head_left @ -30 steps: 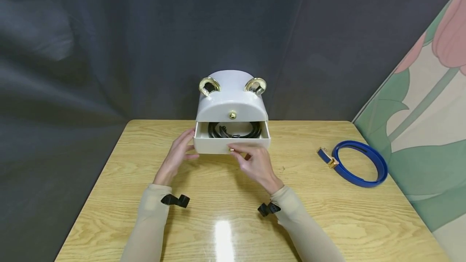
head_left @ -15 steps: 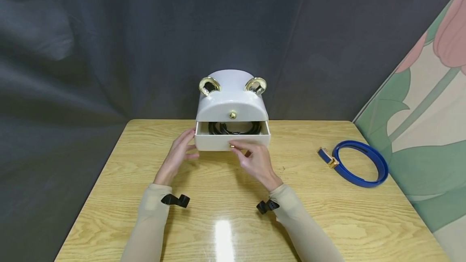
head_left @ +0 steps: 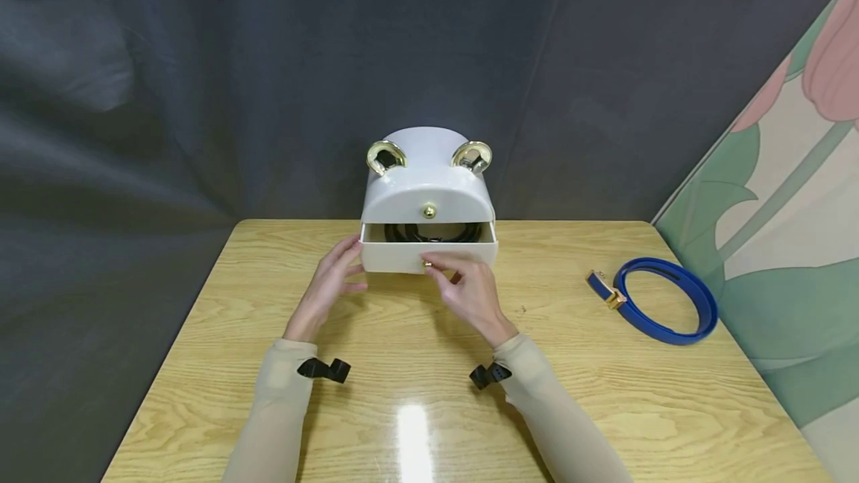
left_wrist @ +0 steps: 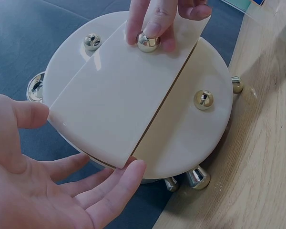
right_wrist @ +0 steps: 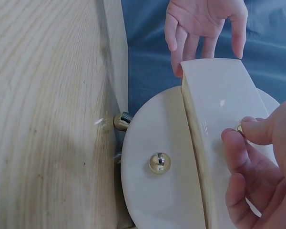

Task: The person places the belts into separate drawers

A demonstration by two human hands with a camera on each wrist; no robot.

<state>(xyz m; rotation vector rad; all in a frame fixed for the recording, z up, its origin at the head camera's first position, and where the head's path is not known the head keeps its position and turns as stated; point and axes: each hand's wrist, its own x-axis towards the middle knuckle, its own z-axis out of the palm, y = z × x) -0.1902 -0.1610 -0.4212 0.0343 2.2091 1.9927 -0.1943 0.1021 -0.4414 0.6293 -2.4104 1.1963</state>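
Note:
A white, round-fronted drawer box [head_left: 428, 170] with two gold rings on top stands at the table's back edge. Its middle drawer [head_left: 392, 259] is part way out, and a dark coiled strap, like a belt [head_left: 396, 233], shows inside. My right hand [head_left: 473, 297] pinches the drawer's gold knob [left_wrist: 148, 44] between thumb and fingers. At the drawer's left end is my left hand [head_left: 325, 285], fingers extended, thumb and fingertips right at its edges. Gold knobs also mark the upper drawer [head_left: 396, 207] and the lower drawer [right_wrist: 157, 191].
A coiled blue belt [head_left: 701, 300] with a gold buckle lies on the wooden table [head_left: 376, 408] to the right. Dark cloth [head_left: 429, 43] hangs behind the box. A flower-patterned panel [head_left: 805, 229] borders the table's right side.
The middle drawer has slid inward a little, and my right hand has moved away from me with its knob. Less of the dark strap shows. My left hand has stayed in place.

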